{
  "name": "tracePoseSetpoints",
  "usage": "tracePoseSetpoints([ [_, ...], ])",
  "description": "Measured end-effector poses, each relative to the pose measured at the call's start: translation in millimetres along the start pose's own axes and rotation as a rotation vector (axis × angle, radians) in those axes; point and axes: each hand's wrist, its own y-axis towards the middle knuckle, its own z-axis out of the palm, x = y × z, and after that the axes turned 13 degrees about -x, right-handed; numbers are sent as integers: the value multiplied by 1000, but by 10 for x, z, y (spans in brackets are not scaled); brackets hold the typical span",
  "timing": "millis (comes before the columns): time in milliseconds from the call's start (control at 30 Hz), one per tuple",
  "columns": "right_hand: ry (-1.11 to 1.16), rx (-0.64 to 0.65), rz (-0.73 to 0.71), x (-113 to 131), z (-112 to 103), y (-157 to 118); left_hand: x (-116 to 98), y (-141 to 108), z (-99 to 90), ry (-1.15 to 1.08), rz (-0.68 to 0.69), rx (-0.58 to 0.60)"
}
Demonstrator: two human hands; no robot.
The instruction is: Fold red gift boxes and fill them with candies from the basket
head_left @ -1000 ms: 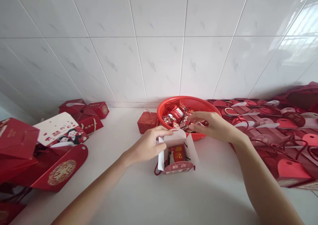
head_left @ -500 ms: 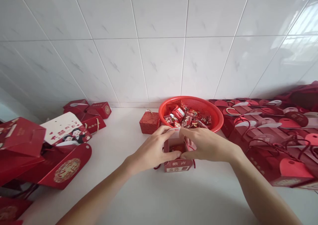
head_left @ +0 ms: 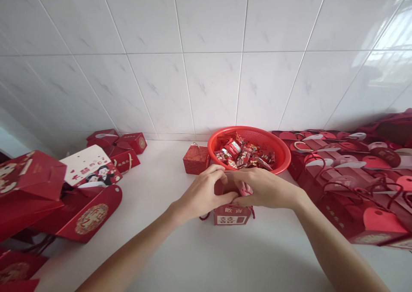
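A small red gift box [head_left: 232,220] with white lettering and a dark red cord stands upright on the white counter. My left hand [head_left: 206,193] is closed on its left side, thumb at the front top edge and fingers at the back. My right hand [head_left: 262,189] grips the right side the same way, its thumb tip close to the left one. The top is partly open between my hands; its inside is mostly hidden. Just behind it stands a red plastic basket [head_left: 285,156] holding wrapped candies [head_left: 243,154].
Left of the basket sits a closed red patterned box [head_left: 195,159]. Many red gift boxes [head_left: 350,184] with cords crowd the right side. More red boxes [head_left: 86,217], one with a white printed panel [head_left: 85,165], are piled at left. A tiled wall [head_left: 212,90] rises behind.
The box's front panel stands more upright between my hands, and less of its inside shows. The view has shifted slightly.
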Motion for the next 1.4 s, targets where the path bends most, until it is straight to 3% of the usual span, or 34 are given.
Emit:
tracePoseSetpoints([
  [200,50,149,10,-28,14,17,-2,-18,-58,-45,54,218],
  [433,75,138,13,-92,-47,11,-12,-2,-132,-162,-28,201],
  [667,99,163,68,-116,-107,-47,-12,12,-254,-115,-18,330],
  [933,-88,108,99,-97,-87,-33,-38,0,-242,-16,-24,307],
  [1100,-183,118,193,-149,-6,-21,7,-4,-185,66,-21,269],
  [1400,-120,359,254,-298,68,64,60,-22,-143,145,-217,306],
])
